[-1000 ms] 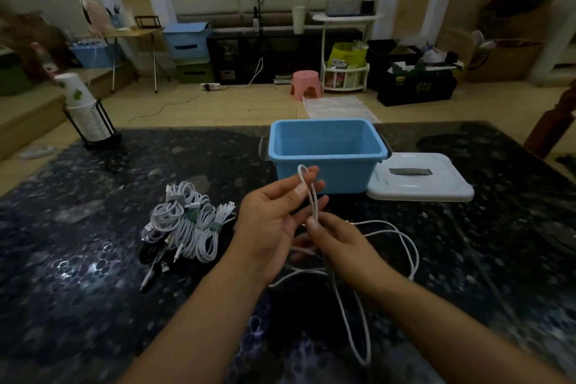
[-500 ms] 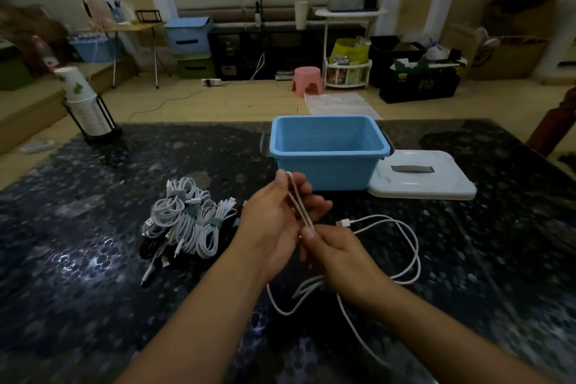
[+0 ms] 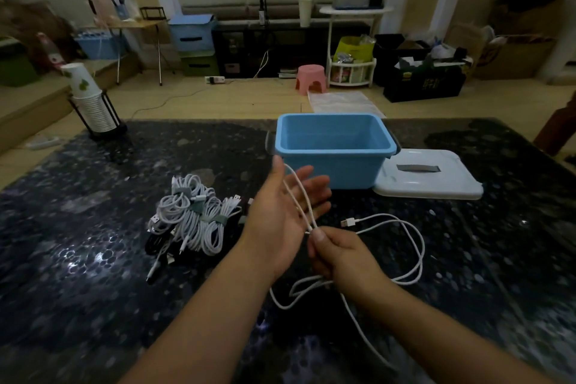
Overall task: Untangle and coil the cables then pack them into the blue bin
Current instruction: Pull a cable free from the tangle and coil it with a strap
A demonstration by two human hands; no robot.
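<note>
Cable (image 3: 405, 227) loops near table edge (image 3: 311, 365).

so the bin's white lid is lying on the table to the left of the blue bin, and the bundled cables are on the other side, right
Not quite. The head view shows the white lid lying on the table to the right of the blue bin, touching its corner. The bundled cables lie on the other side, to the bin's left and nearer the person.

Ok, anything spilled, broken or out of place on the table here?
Nothing stands out. The blue bin sits upright and empty, its white lid flat beside it, coiled cables piled left.
</note>
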